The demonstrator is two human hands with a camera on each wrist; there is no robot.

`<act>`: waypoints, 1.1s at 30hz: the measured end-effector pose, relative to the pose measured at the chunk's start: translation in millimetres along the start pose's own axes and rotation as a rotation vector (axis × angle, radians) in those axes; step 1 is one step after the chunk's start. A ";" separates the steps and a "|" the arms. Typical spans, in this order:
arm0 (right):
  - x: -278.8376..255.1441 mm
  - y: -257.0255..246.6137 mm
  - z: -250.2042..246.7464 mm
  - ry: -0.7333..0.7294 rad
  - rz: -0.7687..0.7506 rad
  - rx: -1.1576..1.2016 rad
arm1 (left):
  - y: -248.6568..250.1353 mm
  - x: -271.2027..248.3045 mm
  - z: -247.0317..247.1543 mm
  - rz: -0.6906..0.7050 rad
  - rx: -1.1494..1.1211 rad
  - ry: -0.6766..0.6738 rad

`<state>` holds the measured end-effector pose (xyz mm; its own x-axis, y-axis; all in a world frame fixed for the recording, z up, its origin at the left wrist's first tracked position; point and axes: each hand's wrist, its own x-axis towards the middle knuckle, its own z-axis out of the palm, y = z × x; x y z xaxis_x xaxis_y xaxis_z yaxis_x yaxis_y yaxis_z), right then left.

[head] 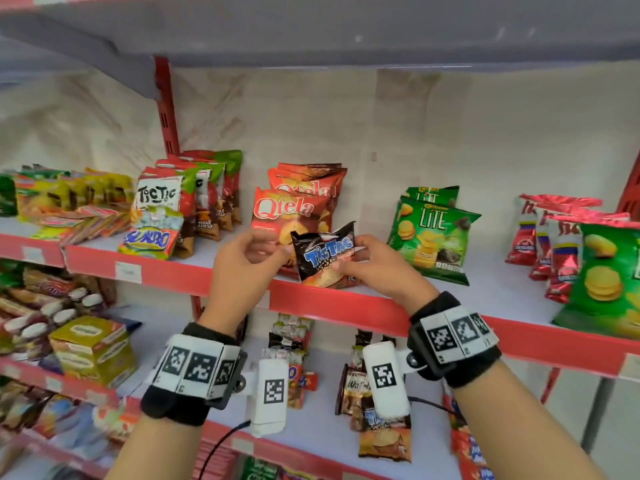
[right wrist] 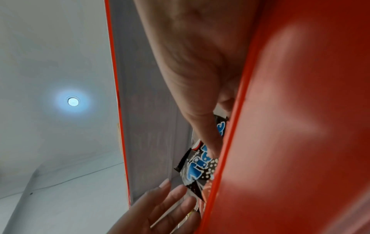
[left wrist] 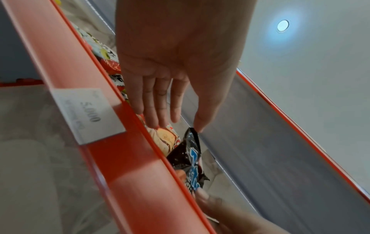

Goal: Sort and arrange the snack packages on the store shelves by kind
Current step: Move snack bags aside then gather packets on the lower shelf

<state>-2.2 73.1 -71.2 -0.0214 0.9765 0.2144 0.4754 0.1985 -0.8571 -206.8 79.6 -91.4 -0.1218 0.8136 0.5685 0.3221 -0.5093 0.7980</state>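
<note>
A small black Tic Tac pack (head: 325, 258) (left wrist: 190, 158) (right wrist: 197, 171) stands at the front of the middle shelf (head: 346, 306), just before the red Qtela bags (head: 287, 209). My right hand (head: 360, 254) (right wrist: 216, 142) grips its right side, thumb on the front. My left hand (head: 266, 249) (left wrist: 180, 126) is at its left edge with fingers straight, the thumb tip touching the pack's top corner. Red-and-green Tic Tic bags (head: 162, 195) stand in a row further left on the same shelf.
Green Lite bags (head: 433, 233) stand right of the Qtela row, then red foil packs (head: 543, 237) and a large green chip bag (head: 609, 278). A Sumbo pack (head: 149, 240) leans on the Tic Tic row. Below are yellow boxes (head: 93, 348) and wafer packs (head: 353, 386).
</note>
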 end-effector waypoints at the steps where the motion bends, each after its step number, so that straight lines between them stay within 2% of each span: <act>1: -0.7 -0.5 0.2 0.007 -0.010 -0.001 | -0.2 0.4 0.9 -0.007 0.010 -0.015; 6: -7.2 -6.9 7.1 0.031 -0.085 -0.002 | -2.1 4.7 0.5 0.006 0.040 -0.100; 11: -6.7 -17.7 25.7 0.074 -0.152 0.127 | -5.7 12.1 -9.8 0.053 -0.035 -0.021; 14: 0.2 -24.1 42.1 0.070 -0.137 0.177 | -9.4 15.6 -17.4 0.031 -0.070 0.000; 18: 9.7 -29.7 62.8 0.065 -0.123 0.185 | -17.4 22.7 -27.7 0.045 -0.023 -0.066; 21: 12.6 -29.1 67.3 0.081 -0.094 0.149 | -22.1 28.1 -33.2 0.062 0.013 -0.060; 26: 2.4 -23.0 51.9 0.144 -0.125 -0.011 | -28.7 33.2 -30.7 0.054 0.048 -0.080; 30: -16.7 -17.5 18.0 0.186 -0.123 0.011 | -33.3 35.3 -28.9 0.018 0.110 -0.063; 33: -31.0 -14.4 -13.6 0.211 -0.153 0.068 | -30.3 36.0 -25.6 -0.016 0.110 -0.001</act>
<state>3.7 38.8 -59.1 0.0986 0.8970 0.4309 0.4202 0.3550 -0.8351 -245.0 117.1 -89.9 -0.1273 0.8216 0.5556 0.4208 -0.4625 0.7804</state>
